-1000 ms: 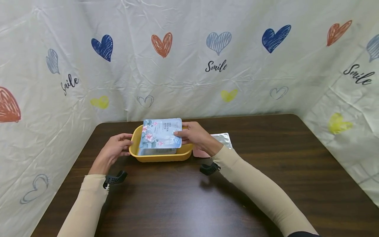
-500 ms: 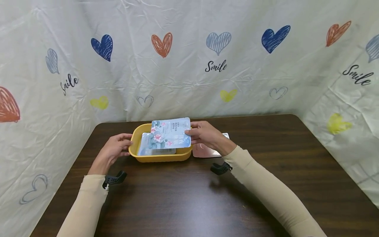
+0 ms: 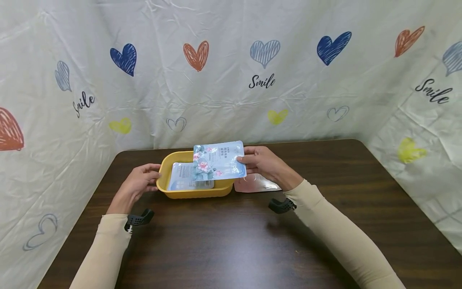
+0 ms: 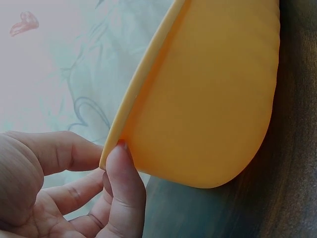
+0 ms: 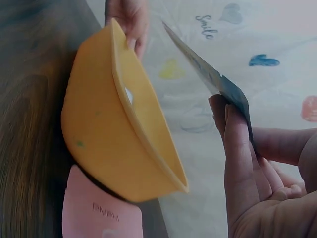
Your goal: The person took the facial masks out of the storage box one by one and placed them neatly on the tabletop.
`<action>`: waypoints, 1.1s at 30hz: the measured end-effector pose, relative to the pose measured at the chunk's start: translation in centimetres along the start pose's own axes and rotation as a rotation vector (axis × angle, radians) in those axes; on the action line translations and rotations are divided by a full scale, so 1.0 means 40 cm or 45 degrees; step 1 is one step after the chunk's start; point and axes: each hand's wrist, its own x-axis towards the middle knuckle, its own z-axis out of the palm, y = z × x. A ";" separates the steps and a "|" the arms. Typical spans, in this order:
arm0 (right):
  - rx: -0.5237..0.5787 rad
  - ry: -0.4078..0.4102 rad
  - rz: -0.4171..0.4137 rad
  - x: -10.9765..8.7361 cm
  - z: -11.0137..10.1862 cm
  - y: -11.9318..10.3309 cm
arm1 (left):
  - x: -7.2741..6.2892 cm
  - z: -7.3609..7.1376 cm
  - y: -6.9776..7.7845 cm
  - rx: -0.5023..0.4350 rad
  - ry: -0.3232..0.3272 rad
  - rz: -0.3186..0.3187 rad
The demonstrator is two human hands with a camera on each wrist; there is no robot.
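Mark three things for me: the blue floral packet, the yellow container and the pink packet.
Blue floral packet (image 3: 219, 161): head view, middle of its printed face.
Yellow container (image 3: 196, 193): head view, front wall.
Pink packet (image 5: 100, 202): right wrist view, face beside its lettering.

A curtained-off workspace – heart-printed cloth (image 3: 223, 90) hangs behind a wood-grain table (image 3: 223, 241).

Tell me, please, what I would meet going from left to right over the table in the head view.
Left beige sleeve → left hand's grip → yellow tray → flowered blue packet → right hand's grip → right beige sleeve.
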 end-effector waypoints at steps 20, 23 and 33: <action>0.008 0.028 0.045 -0.082 -0.165 0.020 | -0.001 -0.006 0.008 -0.007 -0.030 -0.025; 0.025 0.011 0.040 -0.098 -0.191 0.023 | -0.002 -0.006 0.009 -0.014 -0.030 -0.034; -0.047 0.088 0.068 -0.141 -0.275 0.032 | -0.003 -0.006 0.006 -0.008 -0.040 -0.008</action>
